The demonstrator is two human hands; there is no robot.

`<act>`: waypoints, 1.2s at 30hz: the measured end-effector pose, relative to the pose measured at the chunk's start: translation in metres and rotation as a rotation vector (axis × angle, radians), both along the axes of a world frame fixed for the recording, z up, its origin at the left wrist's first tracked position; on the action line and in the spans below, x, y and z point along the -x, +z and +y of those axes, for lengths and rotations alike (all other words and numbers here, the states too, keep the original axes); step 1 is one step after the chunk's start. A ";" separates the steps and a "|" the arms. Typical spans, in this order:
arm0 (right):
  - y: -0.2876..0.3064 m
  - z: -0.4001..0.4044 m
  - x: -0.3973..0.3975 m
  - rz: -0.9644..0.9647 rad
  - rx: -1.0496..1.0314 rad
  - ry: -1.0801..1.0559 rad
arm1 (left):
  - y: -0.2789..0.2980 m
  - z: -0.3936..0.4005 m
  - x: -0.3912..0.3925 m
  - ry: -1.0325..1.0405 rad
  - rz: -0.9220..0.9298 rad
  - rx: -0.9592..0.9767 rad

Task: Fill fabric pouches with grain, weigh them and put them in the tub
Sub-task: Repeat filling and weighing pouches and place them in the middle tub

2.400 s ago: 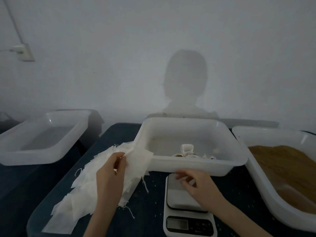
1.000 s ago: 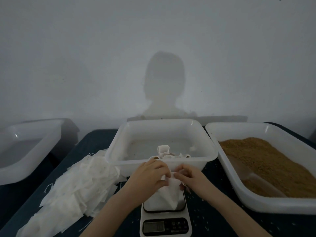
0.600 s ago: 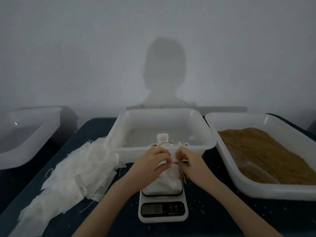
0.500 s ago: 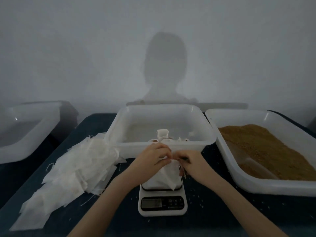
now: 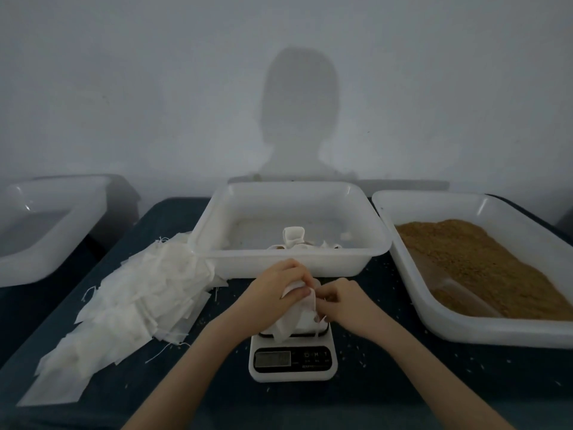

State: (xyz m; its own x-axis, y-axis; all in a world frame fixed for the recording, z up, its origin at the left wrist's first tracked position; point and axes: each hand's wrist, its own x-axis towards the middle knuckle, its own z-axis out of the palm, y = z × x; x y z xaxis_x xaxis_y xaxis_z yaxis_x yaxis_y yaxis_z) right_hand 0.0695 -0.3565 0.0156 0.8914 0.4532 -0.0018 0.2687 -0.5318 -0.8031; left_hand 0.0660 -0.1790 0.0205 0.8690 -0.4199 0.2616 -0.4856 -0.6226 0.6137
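An empty white fabric pouch [image 5: 294,318] hangs over the small white scale [image 5: 293,358] at the table's front centre. My left hand [image 5: 276,290] grips its upper left edge. My right hand [image 5: 344,297] pinches the upper right edge, and the pouch mouth is spread between them. Behind the scale stands the white tub [image 5: 291,259], with a few filled pouches [image 5: 293,238] on its floor. To the right is a large white tray [image 5: 403,212] holding brown grain [image 5: 483,265].
A heap of empty white pouches [image 5: 133,305] lies left of the scale on the dark table [image 5: 387,383]. Another empty white tub [image 5: 46,225] sits at the far left. A clear scoop [image 5: 459,293] lies half buried in the grain. A wall stands close behind.
My left hand took a pouch from the heap and carried it over the scale. My right hand joined it, and both now pull the pouch mouth apart.
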 end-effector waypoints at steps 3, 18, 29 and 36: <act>-0.001 -0.001 0.000 -0.117 0.159 -0.002 | -0.004 0.000 0.000 -0.003 -0.040 -0.046; -0.006 -0.008 0.001 -0.174 0.141 -0.064 | -0.021 -0.007 0.005 0.031 0.059 -0.128; 0.007 -0.025 0.007 -0.233 -0.031 0.098 | -0.027 -0.010 -0.003 0.134 0.066 -0.080; 0.005 -0.034 0.007 -0.183 -0.031 0.109 | -0.024 -0.019 -0.001 0.098 0.079 -0.104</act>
